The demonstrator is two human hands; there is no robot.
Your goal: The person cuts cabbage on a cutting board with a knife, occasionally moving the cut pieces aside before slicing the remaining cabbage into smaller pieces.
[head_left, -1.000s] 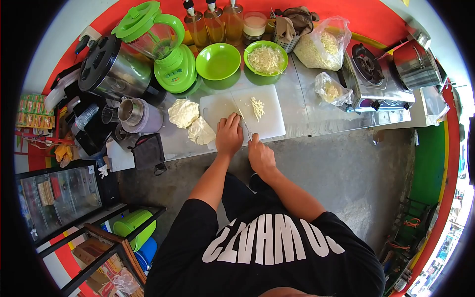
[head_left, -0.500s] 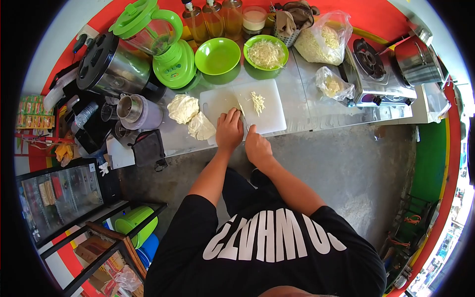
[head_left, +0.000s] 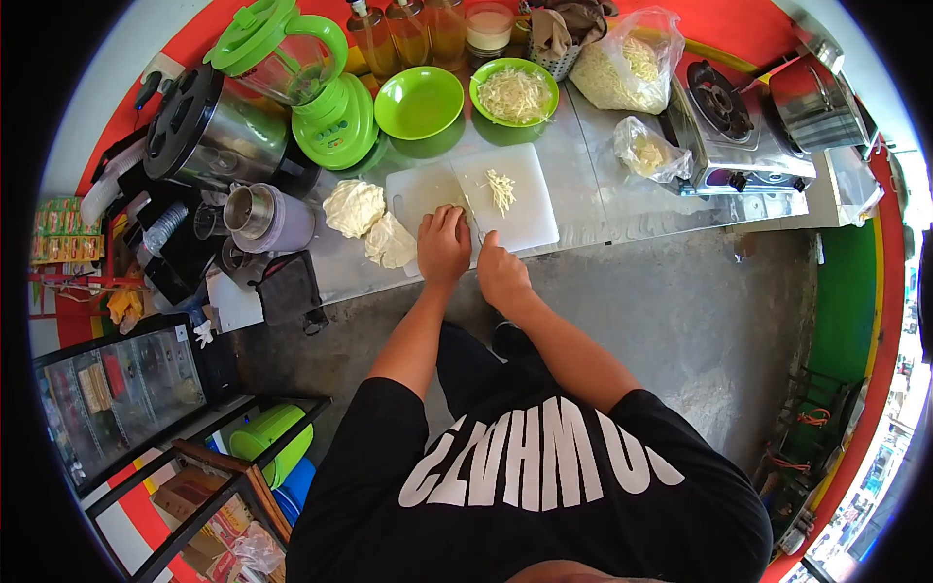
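Observation:
My right hand (head_left: 503, 272) is closed around the handle of a knife (head_left: 473, 220), whose thin blade points away from me over the white cutting board (head_left: 530, 209). Left of the blade, my left hand (head_left: 444, 243) presses down on the board with its fingers curled together. Whatever lies under those fingertips is hidden. Just right of the knife is a small pile of thin pale strips (head_left: 501, 191). Two pale, uneven lumps, one larger (head_left: 354, 207) and one flatter (head_left: 391, 241), sit beside the board's left edge.
Behind the board stand a green bowl (head_left: 419, 102) and another green bowl (head_left: 513, 119) holding pale shreds. A green blender (head_left: 335, 121) and steel containers are at left. Bagged shreds (head_left: 627, 73), a smaller bag (head_left: 649, 154) and a gas stove (head_left: 724, 117) are at right.
The whole view has shifted slightly. Both hands keep nearly the same place on the board, the knife still in my right hand; the strips look much the same.

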